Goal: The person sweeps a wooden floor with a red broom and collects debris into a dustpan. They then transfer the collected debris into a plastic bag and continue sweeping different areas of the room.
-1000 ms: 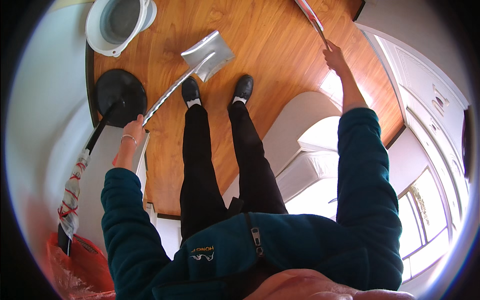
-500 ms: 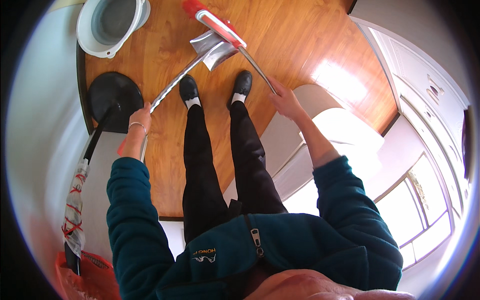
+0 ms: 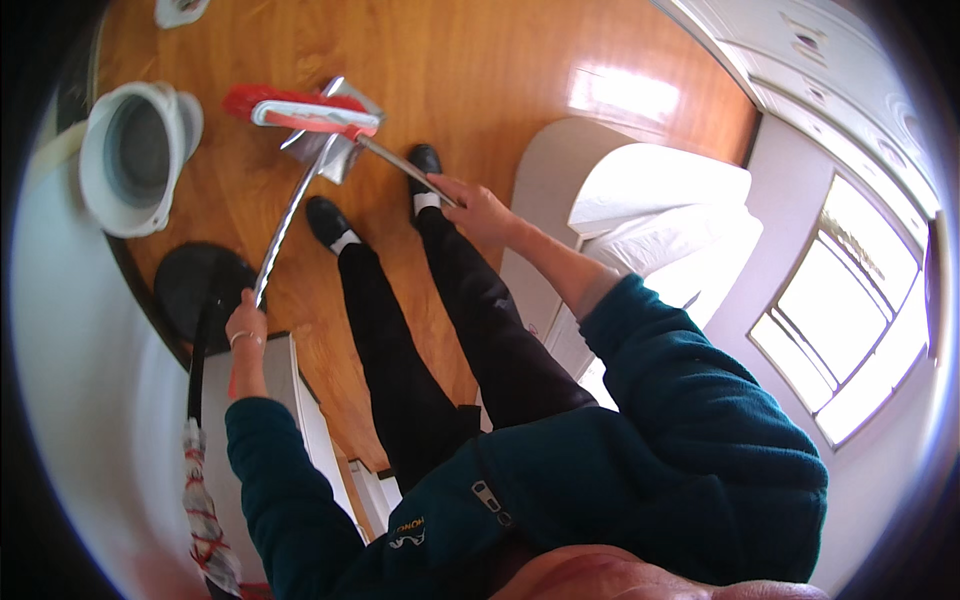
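My left hand [image 3: 247,326] is closed around the silvery, twisted-looking handle of a metal dustpan [image 3: 338,160]. In my right hand [image 3: 480,213] is the metal handle of a broom [image 3: 318,117] with red bristles and a red and white head. The broom head lies across the dustpan, covering part of it. Both are out ahead of my black shoes, over the wooden floor. Whether the dustpan touches the floor, I cannot tell.
A pale bucket [image 3: 92,165] stands at the far left by the wall. Closer to my left hand is a round black base [image 3: 190,285] with a plastic-wrapped pole. White rounded furniture [image 3: 570,175] stands to the right, and white drawers [image 3: 800,60] line the far right.
The view has turned, and the broom, the dustpan and both hands now appear farther left and lower. The dustpan and broom are nearer the bucket. Both hands keep their grip.
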`<act>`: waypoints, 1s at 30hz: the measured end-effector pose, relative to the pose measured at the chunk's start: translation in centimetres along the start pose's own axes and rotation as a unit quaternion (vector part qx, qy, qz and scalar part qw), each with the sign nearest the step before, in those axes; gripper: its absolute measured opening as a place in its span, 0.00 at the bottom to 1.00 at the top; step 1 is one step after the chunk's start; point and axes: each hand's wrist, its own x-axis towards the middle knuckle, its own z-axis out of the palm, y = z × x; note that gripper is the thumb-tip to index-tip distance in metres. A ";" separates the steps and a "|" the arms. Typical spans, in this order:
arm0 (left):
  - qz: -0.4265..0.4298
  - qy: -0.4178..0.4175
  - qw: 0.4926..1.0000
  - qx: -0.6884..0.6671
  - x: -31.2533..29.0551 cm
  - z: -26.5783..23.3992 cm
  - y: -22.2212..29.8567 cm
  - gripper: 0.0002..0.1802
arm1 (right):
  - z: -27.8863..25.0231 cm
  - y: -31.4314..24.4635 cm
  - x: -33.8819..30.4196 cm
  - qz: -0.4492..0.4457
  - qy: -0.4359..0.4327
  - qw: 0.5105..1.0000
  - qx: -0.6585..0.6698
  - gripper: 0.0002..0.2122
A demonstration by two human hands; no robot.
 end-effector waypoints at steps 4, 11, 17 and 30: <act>-0.014 0.009 1.000 0.023 0.2 -0.4 -0.5 0.12 | -2.9 1.4 -1.9 0.011 0.102 0.993 -0.057 0.25; -0.051 0.011 0.998 0.026 -1.8 -2.2 1.0 0.11 | -1.4 2.9 7.7 0.085 0.105 0.991 0.024 0.22; -0.060 0.019 0.998 0.000 -2.8 -2.9 2.1 0.13 | 3.8 -0.8 1.5 -0.032 0.004 0.999 0.036 0.26; -0.030 0.061 0.952 -0.299 -8.8 -4.6 8.7 0.16 | -9.6 2.4 -9.2 0.185 0.168 0.965 0.083 0.27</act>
